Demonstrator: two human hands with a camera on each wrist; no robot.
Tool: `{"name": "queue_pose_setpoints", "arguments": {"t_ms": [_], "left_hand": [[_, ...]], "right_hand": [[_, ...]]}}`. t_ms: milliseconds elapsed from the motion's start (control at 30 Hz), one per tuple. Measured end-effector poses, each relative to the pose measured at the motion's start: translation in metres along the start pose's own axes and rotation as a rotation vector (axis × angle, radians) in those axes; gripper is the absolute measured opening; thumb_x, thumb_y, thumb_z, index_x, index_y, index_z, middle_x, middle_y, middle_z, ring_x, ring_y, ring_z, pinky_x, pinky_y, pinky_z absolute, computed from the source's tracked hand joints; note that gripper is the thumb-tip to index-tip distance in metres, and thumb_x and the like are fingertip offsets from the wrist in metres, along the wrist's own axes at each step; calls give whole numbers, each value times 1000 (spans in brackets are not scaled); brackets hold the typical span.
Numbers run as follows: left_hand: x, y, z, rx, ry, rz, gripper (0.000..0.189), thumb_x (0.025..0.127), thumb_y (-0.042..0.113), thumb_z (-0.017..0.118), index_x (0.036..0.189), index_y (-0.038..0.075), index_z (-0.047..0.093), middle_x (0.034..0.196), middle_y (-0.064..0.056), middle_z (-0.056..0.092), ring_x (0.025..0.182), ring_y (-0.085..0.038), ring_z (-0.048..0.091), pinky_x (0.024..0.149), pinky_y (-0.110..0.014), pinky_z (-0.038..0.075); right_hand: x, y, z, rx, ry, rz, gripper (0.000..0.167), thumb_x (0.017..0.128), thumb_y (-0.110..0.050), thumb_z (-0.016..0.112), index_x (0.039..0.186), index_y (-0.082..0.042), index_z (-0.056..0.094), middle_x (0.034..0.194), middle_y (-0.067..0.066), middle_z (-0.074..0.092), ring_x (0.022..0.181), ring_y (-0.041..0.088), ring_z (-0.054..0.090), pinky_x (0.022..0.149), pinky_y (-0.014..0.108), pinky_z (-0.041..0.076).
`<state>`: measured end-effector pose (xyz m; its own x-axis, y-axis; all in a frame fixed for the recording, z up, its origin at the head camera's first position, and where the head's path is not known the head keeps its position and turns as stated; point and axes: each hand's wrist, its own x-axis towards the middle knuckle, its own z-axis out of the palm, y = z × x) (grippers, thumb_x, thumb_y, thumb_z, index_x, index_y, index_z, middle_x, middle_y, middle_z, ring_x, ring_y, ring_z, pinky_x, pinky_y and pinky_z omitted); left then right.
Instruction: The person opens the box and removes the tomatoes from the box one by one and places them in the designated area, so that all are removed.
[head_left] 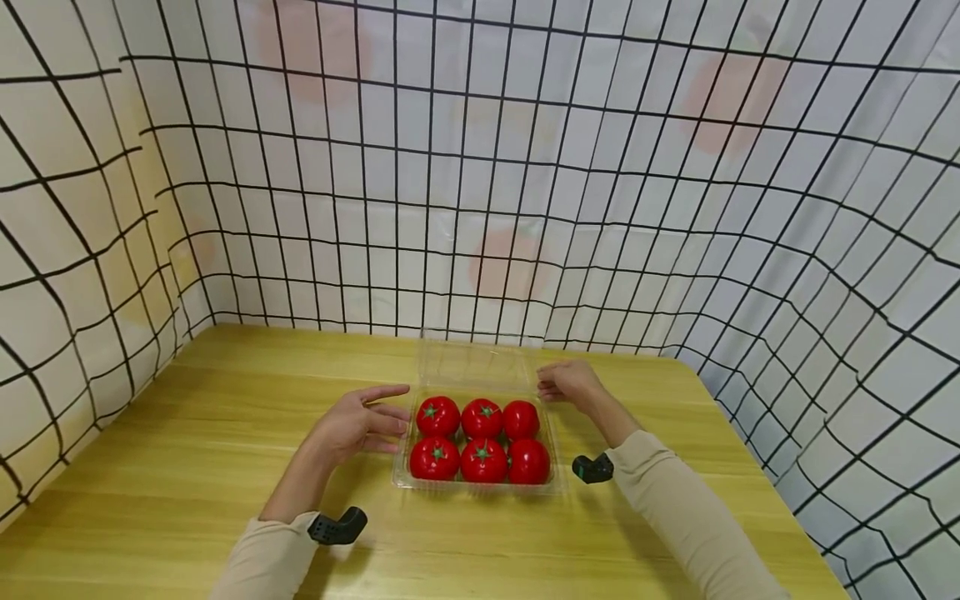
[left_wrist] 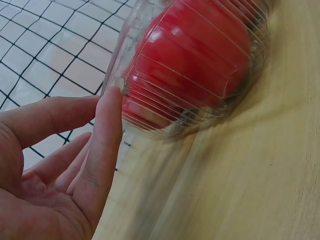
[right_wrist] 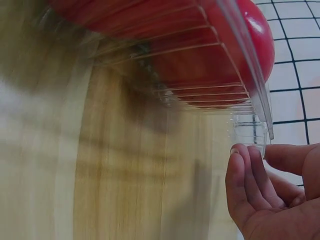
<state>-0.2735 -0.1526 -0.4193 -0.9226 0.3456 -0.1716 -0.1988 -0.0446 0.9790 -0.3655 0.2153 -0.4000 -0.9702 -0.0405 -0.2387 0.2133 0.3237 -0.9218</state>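
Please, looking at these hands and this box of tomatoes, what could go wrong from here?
If the lid is swung over, it may press on the tomatoes: in the right wrist view, one rises above the box's rim.
The left hand is at that rim's left side, so it might get in the lid's way.
The right hand holds only the lid's edge; a tug could bend it.
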Motion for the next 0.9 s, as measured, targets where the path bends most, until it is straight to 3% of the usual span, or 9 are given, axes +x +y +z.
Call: {"name": "queue_pose_setpoints", "arguments": {"t_ms": [267,733,900], "left_hand": [[0,0,3,-8,30,2,67,92,-3,67,154,4,42,124,-22,66,86,-17,73,72,-36,64],[1,-3,5,-13,54,8,65,92,-5,65,153,2,43,120,-19,68,87,-18,73,73,-38,64],[0,-3,4,-10,63,9,64,93,-4,66,153,3,44,119,-18,69,87,-19,73,72,-37,64]], "right_hand": [[-7,-3,-8,-93,12,-29,40,100,-14,63,129,14,59,100,22,71,75,15,71,86,40,62],[-22,-20,-5,-116,10,-60,45,100,-20,65,131,11,60,100,19,71,80,18,71,87,39,62],[-28,-33,2,-96,16,-102,44,99,-21,65,132,8,61,91,9,70,77,15,68,88,40,62]]}}
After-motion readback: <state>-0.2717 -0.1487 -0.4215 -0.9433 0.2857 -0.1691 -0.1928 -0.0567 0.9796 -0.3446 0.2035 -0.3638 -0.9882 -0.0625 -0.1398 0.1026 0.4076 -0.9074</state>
